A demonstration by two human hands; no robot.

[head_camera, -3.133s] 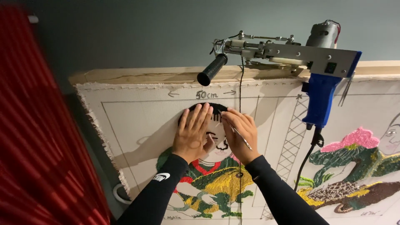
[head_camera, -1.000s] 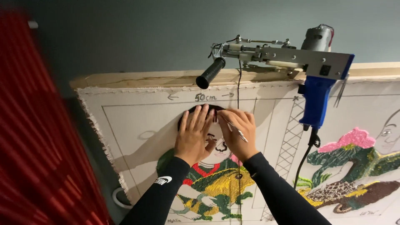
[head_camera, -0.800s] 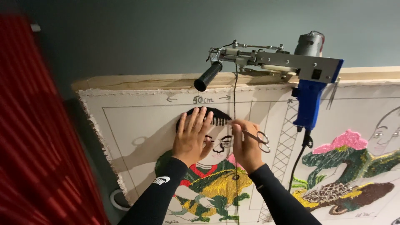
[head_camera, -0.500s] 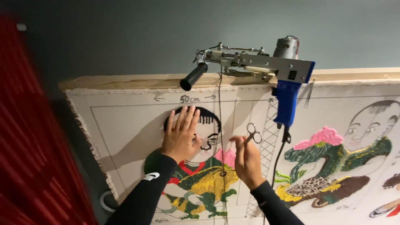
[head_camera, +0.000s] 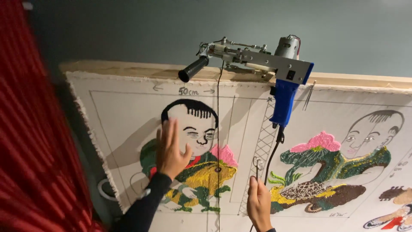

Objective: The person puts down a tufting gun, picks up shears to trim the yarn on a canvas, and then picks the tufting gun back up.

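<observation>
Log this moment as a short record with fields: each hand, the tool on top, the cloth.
left hand: open, fingers spread, flat against the tufted figure on the cloth
right hand: closed around small scissors, loops pointing up, just in front of the cloth
tufting gun: blue grip, rests on the wooden frame; dark yarn hangs down from it
cloth: pale, stretched on the frame, drawn outlines partly filled with coloured tufting
left edge: red striped fabric
</observation>
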